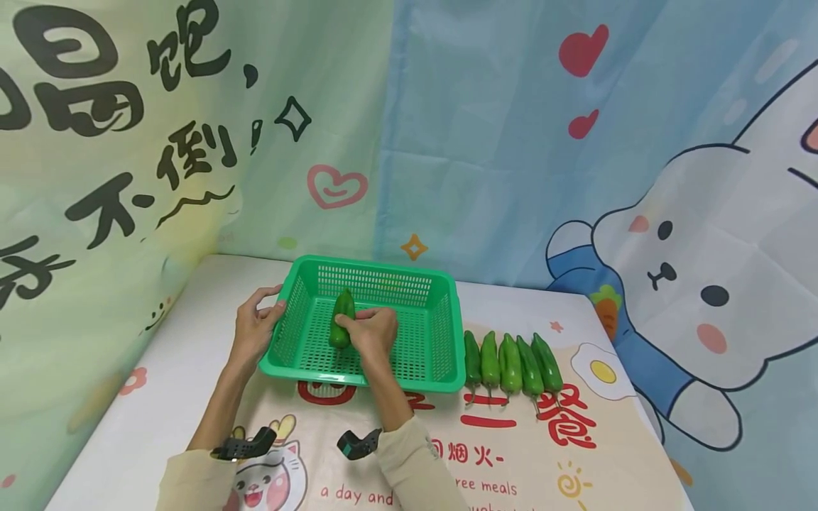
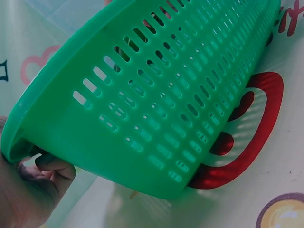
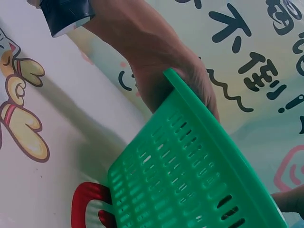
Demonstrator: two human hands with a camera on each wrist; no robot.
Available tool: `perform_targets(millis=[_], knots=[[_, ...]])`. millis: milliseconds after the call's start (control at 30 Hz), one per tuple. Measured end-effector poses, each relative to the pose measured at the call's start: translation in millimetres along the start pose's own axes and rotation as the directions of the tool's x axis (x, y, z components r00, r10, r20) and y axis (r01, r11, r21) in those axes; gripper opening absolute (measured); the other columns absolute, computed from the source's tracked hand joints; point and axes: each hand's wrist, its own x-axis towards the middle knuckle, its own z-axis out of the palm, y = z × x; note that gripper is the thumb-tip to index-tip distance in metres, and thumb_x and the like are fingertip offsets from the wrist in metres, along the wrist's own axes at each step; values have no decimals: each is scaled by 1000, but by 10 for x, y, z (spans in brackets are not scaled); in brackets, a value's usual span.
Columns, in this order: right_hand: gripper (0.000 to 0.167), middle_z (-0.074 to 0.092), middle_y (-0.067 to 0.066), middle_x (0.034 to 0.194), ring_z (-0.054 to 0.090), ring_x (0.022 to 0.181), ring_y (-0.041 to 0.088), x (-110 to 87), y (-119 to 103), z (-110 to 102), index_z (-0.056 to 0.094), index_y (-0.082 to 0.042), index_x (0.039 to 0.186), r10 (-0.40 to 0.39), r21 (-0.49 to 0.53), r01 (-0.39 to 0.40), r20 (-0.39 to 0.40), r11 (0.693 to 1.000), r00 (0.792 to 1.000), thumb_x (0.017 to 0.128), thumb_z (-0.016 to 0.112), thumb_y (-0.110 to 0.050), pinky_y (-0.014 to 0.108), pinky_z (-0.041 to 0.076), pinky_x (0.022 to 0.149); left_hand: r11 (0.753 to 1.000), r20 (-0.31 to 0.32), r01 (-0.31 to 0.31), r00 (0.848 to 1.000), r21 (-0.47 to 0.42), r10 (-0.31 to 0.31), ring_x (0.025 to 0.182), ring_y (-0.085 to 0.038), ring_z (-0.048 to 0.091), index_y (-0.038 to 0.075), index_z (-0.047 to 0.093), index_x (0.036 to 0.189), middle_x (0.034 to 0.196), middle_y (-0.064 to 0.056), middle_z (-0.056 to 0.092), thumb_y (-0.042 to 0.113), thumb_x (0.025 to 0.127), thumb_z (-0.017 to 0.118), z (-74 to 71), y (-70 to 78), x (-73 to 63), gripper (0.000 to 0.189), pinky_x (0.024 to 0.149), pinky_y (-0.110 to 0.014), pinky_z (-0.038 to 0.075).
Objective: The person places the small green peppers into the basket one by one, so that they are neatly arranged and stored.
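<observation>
A green plastic basket (image 1: 364,266) with slotted walls stands on the table. At its left end my left hand (image 1: 255,328) grips the rim, the thumb on top; in the left wrist view, curled fingers (image 2: 57,173) show under the edge. Reaching over the front wall, my right hand (image 1: 375,330) pinches a green pepper (image 1: 343,312) inside the basket, toward its left half. The pepper points away from me. Whether it touches the basket floor I cannot tell. In the right wrist view, the basket wall (image 3: 185,156) hides most of that hand.
Several green peppers (image 1: 510,362) lie side by side in a row right of the basket, stems toward me. A printed mat (image 1: 486,461) covers the table's front part. Patterned cloth (image 1: 473,177) hangs behind and at the left.
</observation>
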Motion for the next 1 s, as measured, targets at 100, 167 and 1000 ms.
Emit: perform_targets(millis=[100,167,1000], knots=[[29,77,16,92,74,81,26,-49,-84,-19,78,5,91,31,-16,-31,9,999,999,78,98,-11,38,63,71,1000,3,-2,1000,-4,2,65,-11,73,5,55,157,107,-36,78,21,116,57,-2,-1,-3,44,61,-25,57],[29,77,16,92,74,80,27,-43,-77,-7,78,5,90,26,-16,-26,16,1000,1000,77,98,-11,38,63,70,1000,2,-7,1000,-2,7,65,-11,73,5,55,157,107,-36,78,21,116,57,-4,0,-4,44,60,-25,57],[31,74,12,79,73,75,24,0,-142,258,77,2,83,-135,-121,143,74,982,988,78,100,-17,35,62,66,1000,7,-6,1000,-17,6,69,-9,74,4,56,156,112,-38,77,23,116,57,-2,-1,-9,44,63,-25,58]])
